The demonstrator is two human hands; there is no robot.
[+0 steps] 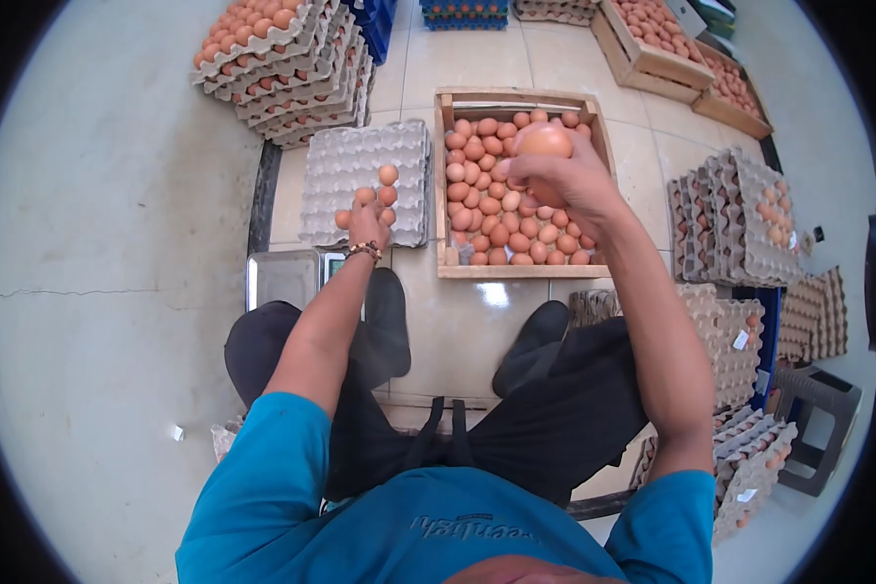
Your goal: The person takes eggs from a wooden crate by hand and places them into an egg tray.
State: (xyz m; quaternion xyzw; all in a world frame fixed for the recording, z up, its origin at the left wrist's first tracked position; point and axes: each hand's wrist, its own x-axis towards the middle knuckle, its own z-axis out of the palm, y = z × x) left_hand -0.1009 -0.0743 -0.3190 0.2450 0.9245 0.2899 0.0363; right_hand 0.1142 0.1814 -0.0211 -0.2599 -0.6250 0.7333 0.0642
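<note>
In the head view, my right hand [579, 180] is raised over a wooden crate [521, 271] of loose brown eggs, its fingers curled around one brown egg [545, 142]. My left hand [369, 228], with a beaded bracelet at the wrist, reaches over a grey egg tray [336, 170] on the floor. Its fingers close around a brown egg [364, 196] at the near side of the tray; the fingertips are partly hidden. Several other eggs sit in cups close around that hand, one egg [388, 175] being farthest back.
A weighing scale [282, 279] lies just nearer than the tray. Tall stacks of filled egg trays [292, 73] stand at the back left and on the right [735, 219]. More wooden crates [652, 63] of eggs are at the back right. A dark stool [822, 428] is at the right.
</note>
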